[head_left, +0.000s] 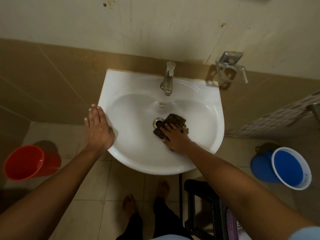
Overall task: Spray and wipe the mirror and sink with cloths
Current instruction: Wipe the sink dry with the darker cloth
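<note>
- Forearms reach down from the bottom corners of the view toward a white sink (204, 94), with bare feet on the tiled floor below them.
- Left hand (98, 129) lies flat on the sink's left rim, fingers straight and together, holding nothing; it looks like a brace for the body.
- Right hand (174, 137) presses a dark checked cloth (174, 121) against the basin floor, just right of the drain (158, 122), which the cloth's edge touches or slightly overlaps. Its fingers spread over the cloth with a slight bend; whether the thumb is tucked under the fabric cannot be made out.
- Handling, as a judgement: the cloth is soft, light and limp, bunched into folds, so it is better driven by a flat palm than pinched at a corner. Glazed porcelain is probably slick, more so if wet, so steady downward pressure should keep the cloth from sliding out from under the hand.
- Sink itself is rigid and wall-fixed; the rim is the safe place to lean, not the metal tap (167, 78) behind the bowl.
- Mirror is not in view here, nor any spray bottle.
- Beside the sink stand a red bucket (27, 163) on the left and a blue bucket (287, 168) on the right, well apart from the work.
</note>
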`<state>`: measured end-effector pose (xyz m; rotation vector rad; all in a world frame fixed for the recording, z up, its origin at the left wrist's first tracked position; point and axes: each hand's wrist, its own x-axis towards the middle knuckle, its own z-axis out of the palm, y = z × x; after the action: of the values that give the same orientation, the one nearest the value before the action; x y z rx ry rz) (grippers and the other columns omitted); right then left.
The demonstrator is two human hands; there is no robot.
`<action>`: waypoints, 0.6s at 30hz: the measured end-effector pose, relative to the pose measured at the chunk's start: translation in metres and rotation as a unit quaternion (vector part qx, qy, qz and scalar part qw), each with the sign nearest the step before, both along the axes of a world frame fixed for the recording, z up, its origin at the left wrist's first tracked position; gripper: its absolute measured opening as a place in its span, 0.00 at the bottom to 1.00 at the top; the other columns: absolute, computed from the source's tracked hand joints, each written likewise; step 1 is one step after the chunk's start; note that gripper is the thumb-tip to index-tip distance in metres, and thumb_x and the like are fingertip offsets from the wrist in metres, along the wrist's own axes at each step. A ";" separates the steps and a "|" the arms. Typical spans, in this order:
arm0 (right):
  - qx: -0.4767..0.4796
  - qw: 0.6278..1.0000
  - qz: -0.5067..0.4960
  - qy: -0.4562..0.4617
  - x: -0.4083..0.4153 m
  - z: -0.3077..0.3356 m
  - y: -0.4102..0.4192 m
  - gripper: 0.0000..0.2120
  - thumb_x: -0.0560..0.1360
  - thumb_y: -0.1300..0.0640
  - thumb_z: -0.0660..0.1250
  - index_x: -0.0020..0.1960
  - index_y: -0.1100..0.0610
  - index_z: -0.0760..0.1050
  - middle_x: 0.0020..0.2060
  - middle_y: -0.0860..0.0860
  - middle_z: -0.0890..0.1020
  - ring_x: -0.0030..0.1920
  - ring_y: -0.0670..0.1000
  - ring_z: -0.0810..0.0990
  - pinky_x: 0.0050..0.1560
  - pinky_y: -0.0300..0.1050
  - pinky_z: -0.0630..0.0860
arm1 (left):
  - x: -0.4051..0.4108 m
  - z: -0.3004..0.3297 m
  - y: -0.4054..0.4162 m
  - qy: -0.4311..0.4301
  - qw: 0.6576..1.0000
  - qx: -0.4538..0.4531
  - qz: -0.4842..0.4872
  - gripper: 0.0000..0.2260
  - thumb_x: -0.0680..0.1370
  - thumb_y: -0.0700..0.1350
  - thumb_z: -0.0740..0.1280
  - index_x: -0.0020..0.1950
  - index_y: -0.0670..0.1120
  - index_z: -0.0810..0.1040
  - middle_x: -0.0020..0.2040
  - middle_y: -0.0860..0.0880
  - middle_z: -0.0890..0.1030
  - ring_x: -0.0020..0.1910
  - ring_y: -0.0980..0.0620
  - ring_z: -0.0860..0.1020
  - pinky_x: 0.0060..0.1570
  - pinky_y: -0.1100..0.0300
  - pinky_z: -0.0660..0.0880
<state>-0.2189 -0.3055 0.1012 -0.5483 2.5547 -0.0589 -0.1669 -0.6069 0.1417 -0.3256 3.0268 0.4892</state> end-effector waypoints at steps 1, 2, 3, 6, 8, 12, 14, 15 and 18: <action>0.013 1.000 -0.010 0.027 -0.006 0.000 0.005 0.29 0.80 0.40 0.51 0.78 0.45 0.51 0.79 0.48 0.53 0.78 0.52 0.50 0.72 0.66 0.45 | 0.000 -0.001 0.000 0.003 1.000 -0.003 -0.002 0.35 0.77 0.39 0.61 0.78 0.34 0.46 0.79 0.34 0.46 0.78 0.35 0.46 0.75 0.38 0.47; 0.029 0.998 -0.026 0.049 -0.011 0.000 0.011 0.30 0.79 0.40 0.52 0.78 0.45 0.52 0.79 0.49 0.53 0.78 0.53 0.51 0.72 0.67 0.47 | -0.001 -0.002 -0.001 0.005 1.000 -0.004 -0.003 0.35 0.77 0.39 0.61 0.78 0.33 0.46 0.79 0.34 0.46 0.78 0.35 0.46 0.74 0.38 0.48; 0.047 0.996 -0.046 0.062 -0.014 0.001 0.017 0.30 0.78 0.41 0.54 0.78 0.46 0.53 0.79 0.50 0.53 0.78 0.54 0.51 0.72 0.67 0.48 | -0.002 -0.003 -0.001 0.005 1.000 -0.004 -0.003 0.35 0.77 0.38 0.61 0.78 0.33 0.46 0.79 0.34 0.46 0.78 0.35 0.46 0.74 0.38 0.47; 0.091 0.987 -0.105 0.079 -0.012 0.009 0.026 0.29 0.77 0.54 0.61 0.77 0.53 0.57 0.76 0.55 0.58 0.74 0.59 0.57 0.68 0.65 0.63 | -0.002 -0.004 -0.001 0.005 1.000 0.007 -0.004 0.36 0.76 0.38 0.62 0.78 0.34 0.45 0.79 0.34 0.46 0.78 0.35 0.46 0.74 0.38 0.47; 0.076 0.981 -0.143 0.107 -0.008 0.019 0.024 0.27 0.73 0.62 0.62 0.72 0.58 0.63 0.69 0.58 0.67 0.68 0.60 0.63 0.58 0.61 0.75 | -0.002 -0.004 -0.001 0.006 1.000 0.014 -0.003 0.36 0.76 0.37 0.63 0.78 0.34 0.46 0.79 0.34 0.46 0.78 0.35 0.46 0.74 0.37 0.47; -0.151 0.866 -0.438 0.189 -0.011 0.028 0.013 0.14 0.77 0.61 0.61 0.62 0.60 0.71 0.57 0.58 0.77 0.60 0.60 0.74 0.55 0.55 0.76 | -0.001 -0.004 -0.002 0.005 1.000 0.015 -0.007 0.36 0.76 0.37 0.63 0.78 0.33 0.47 0.78 0.33 0.47 0.78 0.34 0.47 0.74 0.36 0.49; -0.327 0.677 -0.639 0.163 -0.023 0.045 0.005 0.11 0.80 0.57 0.59 0.60 0.60 0.70 0.52 0.56 0.79 0.52 0.58 0.79 0.47 0.49 0.75 | -0.001 -0.003 -0.001 0.006 1.000 0.012 -0.007 0.36 0.76 0.37 0.63 0.78 0.32 0.47 0.78 0.33 0.48 0.78 0.33 0.48 0.74 0.36 0.50; -0.396 0.576 -0.702 0.135 -0.031 0.055 0.000 0.12 0.82 0.56 0.57 0.62 0.60 0.68 0.52 0.56 0.79 0.49 0.58 0.80 0.43 0.45 0.74 | -0.001 -0.002 -0.001 0.007 1.000 0.010 -0.007 0.35 0.76 0.37 0.63 0.77 0.32 0.48 0.78 0.33 0.48 0.78 0.33 0.48 0.74 0.36 0.50; -0.491 0.393 -0.775 0.058 -0.057 0.082 -0.021 0.18 0.84 0.56 0.50 0.71 0.62 0.60 0.58 0.59 0.77 0.56 0.60 0.79 0.48 0.47 0.72 | -0.002 -0.003 -0.001 0.006 1.000 0.013 -0.006 0.35 0.76 0.37 0.63 0.78 0.33 0.47 0.78 0.33 0.48 0.78 0.34 0.48 0.74 0.37 0.50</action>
<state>-0.2757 -0.3265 0.1830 1.7183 1.7495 -2.1774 -0.1686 -0.6080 0.1382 -0.3050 3.0302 0.5314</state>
